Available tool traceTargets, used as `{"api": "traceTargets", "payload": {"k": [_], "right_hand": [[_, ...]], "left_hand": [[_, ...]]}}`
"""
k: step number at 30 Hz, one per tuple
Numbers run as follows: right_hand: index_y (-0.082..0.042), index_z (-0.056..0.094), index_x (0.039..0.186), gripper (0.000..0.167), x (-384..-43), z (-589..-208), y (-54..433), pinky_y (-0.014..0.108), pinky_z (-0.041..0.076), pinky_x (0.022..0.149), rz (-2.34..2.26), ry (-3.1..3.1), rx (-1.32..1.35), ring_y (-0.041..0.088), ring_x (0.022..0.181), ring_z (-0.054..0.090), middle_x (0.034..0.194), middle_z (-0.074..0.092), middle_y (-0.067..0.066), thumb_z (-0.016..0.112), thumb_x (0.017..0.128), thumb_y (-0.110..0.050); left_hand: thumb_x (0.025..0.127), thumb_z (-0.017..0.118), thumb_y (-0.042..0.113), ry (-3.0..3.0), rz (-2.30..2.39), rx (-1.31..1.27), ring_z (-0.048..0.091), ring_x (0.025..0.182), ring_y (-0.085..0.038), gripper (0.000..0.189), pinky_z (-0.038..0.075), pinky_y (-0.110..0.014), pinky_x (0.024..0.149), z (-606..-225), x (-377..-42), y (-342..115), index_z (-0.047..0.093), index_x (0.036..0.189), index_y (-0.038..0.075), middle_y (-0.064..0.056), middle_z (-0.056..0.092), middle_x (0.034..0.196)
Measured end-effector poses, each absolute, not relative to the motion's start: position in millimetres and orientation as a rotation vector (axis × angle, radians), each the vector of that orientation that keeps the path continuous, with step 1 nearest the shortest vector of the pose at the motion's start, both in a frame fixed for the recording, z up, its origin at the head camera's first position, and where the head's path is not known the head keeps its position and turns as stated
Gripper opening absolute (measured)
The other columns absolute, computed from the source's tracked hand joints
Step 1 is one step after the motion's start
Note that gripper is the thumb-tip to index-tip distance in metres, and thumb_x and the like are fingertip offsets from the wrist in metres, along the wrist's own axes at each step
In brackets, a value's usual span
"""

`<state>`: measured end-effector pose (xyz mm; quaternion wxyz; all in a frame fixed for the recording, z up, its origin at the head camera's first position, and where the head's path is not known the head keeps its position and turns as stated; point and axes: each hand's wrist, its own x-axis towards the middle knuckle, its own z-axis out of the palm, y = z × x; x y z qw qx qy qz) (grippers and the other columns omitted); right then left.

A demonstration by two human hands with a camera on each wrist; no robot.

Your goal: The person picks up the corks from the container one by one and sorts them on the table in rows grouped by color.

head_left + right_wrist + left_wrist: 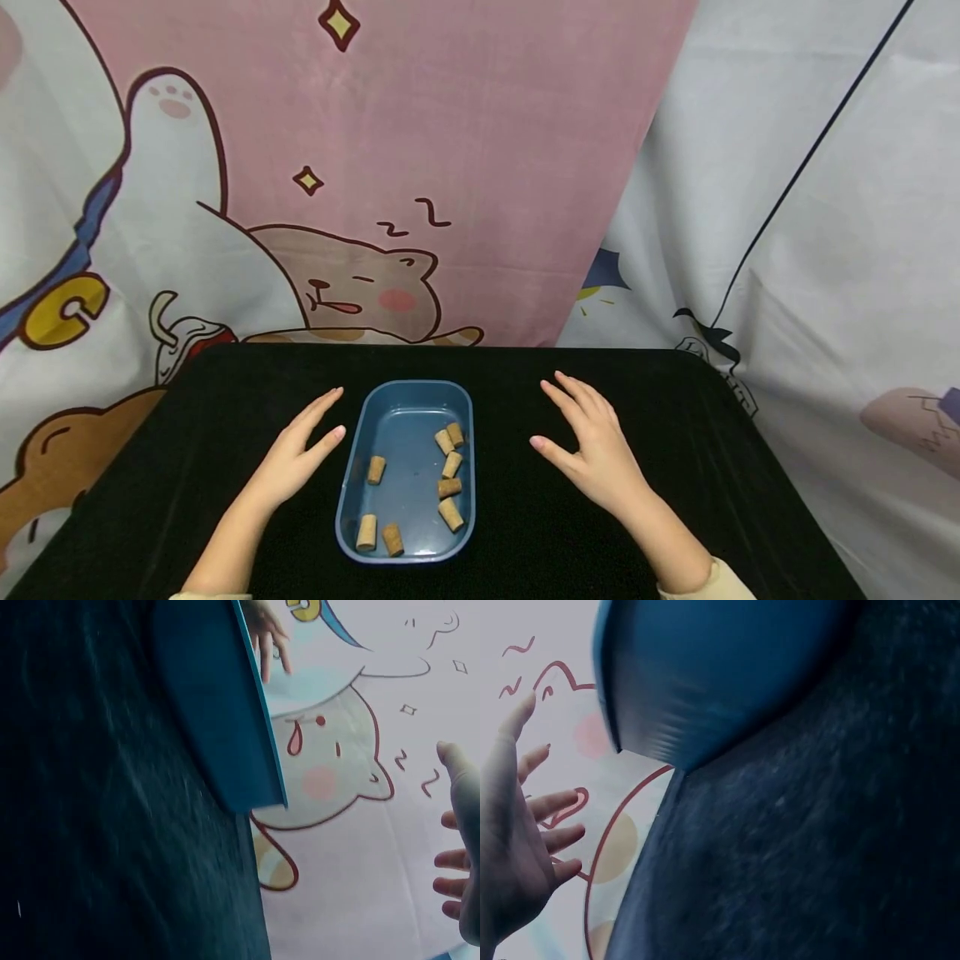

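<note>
A blue rectangular tray (pixel 405 479) stands on the black-covered table, with several corks inside. Along its right wall lies a row of them, among them a pale cork (pixel 451 514); a cork (pixel 377 470) lies alone on the left, and a cork (pixel 367 532) and a darker cork (pixel 392 540) sit near the front left corner. To the left of the tray my left hand (pixel 295 458) is held with fingers extended, holding nothing. My right hand (pixel 596 450) is spread on the other side, farther from the tray, also holding nothing. Both wrist views show the tray's outer wall (pixel 697 682).
Black cloth covers the table (pixel 555 542), whose far edge meets a hanging cartoon curtain (pixel 465 167). A white curtain (pixel 840 250) with a dark line hangs at the right.
</note>
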<state>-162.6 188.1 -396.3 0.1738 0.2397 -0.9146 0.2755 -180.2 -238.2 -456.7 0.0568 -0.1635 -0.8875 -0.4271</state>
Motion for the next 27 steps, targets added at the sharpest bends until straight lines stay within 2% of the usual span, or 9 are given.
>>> {"api": "traceTargets", "payload": {"k": [5,12,18,24,27], "right_hand": [[-0.025,0.040,0.145,0.066,-160,-396,170,0.063,0.024,0.104,0.883,-2.578,0.746,0.030,0.136,0.030,0.151,0.032,0.003,0.065,0.088,-0.046],[-0.030,0.043,0.143,0.063,-155,-399,142,0.057,0.036,0.100,1.002,-2.570,0.821,0.020,0.132,0.037,0.146,0.040,-0.002,0.065,0.087,-0.049],[-0.028,0.049,0.139,0.059,-153,-404,119,0.050,0.039,0.100,1.095,-2.635,0.942,0.014,0.129,0.039,0.142,0.045,-0.004,0.067,0.086,-0.047],[-0.024,0.050,0.137,0.056,-156,-411,99,0.046,0.041,0.099,1.163,-2.630,1.175,0.016,0.127,0.042,0.138,0.048,-0.004,0.061,0.089,-0.049],[-0.025,0.050,0.137,0.055,-157,-417,89,0.044,0.040,0.101,1.191,-2.633,1.269,0.015,0.127,0.042,0.138,0.048,-0.006,0.060,0.089,-0.050]], "left_hand": [[0.101,0.049,0.029,-2.657,-1.455,-0.514,0.027,0.136,-0.042,0.051,0.020,-0.069,0.102,-468,-185,-232,0.034,0.149,0.019,-0.016,0.032,0.151],[0.102,0.046,0.022,-2.579,-1.646,-0.547,0.036,0.131,-0.041,0.047,0.025,-0.067,0.101,-479,-189,-225,0.037,0.147,0.010,-0.017,0.039,0.147],[0.102,0.046,0.023,-2.565,-1.742,-0.499,0.039,0.129,-0.041,0.047,0.030,-0.064,0.101,-490,-192,-222,0.038,0.146,0.010,-0.020,0.040,0.145],[0.102,0.047,0.023,-2.567,-1.748,-0.492,0.039,0.129,-0.043,0.047,0.030,-0.064,0.100,-495,-194,-220,0.038,0.147,0.012,-0.021,0.040,0.145],[0.102,0.048,0.023,-2.566,-1.754,-0.492,0.040,0.128,-0.042,0.048,0.032,-0.064,0.100,-497,-195,-219,0.038,0.147,0.013,-0.022,0.041,0.143]]}}
